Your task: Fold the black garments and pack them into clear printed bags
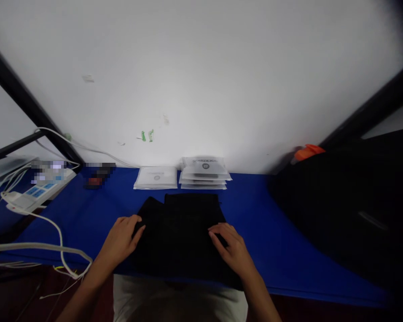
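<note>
A folded black garment (184, 237) lies on the blue table in front of me, and its lower part reaches the near edge. At its left edge is my left hand (126, 235), with curled fingers and thumb on the cloth. My right hand (230, 243) grips the right side, thumb and fingertips close together on the fabric. Dark cloth hides the folds, so I cannot tell what kind of garment it is. Just behind it sit a flat, frosted plastic zip bag (156, 178) and a stack of similar bags (204, 172) with dark printing.
On the left, a white power strip (36, 192) and loose white cables (53, 223) lie over the blue table (255, 214). A large black heap (349, 210) covers the right end, with an orange item (309, 152) behind it. A white wall (201, 80) rises behind.
</note>
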`<state>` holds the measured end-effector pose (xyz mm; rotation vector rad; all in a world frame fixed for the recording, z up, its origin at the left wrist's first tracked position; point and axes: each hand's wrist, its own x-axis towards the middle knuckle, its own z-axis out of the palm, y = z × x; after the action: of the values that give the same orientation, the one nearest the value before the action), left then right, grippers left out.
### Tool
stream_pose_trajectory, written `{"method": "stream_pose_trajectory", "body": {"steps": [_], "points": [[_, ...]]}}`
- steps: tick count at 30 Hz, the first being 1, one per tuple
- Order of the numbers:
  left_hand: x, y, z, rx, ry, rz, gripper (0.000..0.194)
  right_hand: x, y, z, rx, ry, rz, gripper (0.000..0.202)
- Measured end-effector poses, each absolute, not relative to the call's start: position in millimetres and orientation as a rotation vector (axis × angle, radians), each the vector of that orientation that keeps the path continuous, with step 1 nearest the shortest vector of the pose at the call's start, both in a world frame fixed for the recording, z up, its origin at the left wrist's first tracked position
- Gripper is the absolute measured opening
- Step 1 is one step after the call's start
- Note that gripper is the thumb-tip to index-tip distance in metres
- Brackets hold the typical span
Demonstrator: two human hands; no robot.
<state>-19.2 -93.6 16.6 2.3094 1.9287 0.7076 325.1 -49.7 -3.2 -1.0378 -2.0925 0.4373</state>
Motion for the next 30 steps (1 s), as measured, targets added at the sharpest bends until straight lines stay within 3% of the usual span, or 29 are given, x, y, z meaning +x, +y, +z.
{"method": "stream_pose_trajectory", "body": {"steps": [4, 11, 14, 16, 21, 25, 28, 30], "points": [[-24, -87, 27, 2.024, 2.026, 0.721, 0.022, 325, -51, -3, -1.005, -2.055, 0.431, 0.011], [-27, -56, 41, 1.175, 1.947, 1.572, 0.051, 326, -52, -2, -0.993, -1.988, 0.41, 0.009], [-8, -50, 44, 1.06, 1.829, 1.742, 0.055, 326, -51, -3, -0.988, -1.995, 0.417, 0.008], [10, -52, 41, 1.239, 1.772, 1.649, 0.05, 327, -51, -5, -0.971, -1.993, 0.417, 0.008], [42, -70, 23, 1.836, 1.514, 0.912, 0.038, 327, -50, -7, -0.952, -1.988, 0.424, 0.008], [34, -78, 9, 1.866, 1.643, 1.07, 0.025, 328, -50, -6, -0.948, -1.987, 0.428, 0.009], [22, -80, -2, 1.848, 2.008, 1.209, 0.035, 328, -49, -6, -0.957, -1.981, 0.43, 0.009], [17, -83, -8, 1.871, 2.2, 1.096, 0.045, 328, -49, -6, -0.958, -1.984, 0.436, 0.009]]}}
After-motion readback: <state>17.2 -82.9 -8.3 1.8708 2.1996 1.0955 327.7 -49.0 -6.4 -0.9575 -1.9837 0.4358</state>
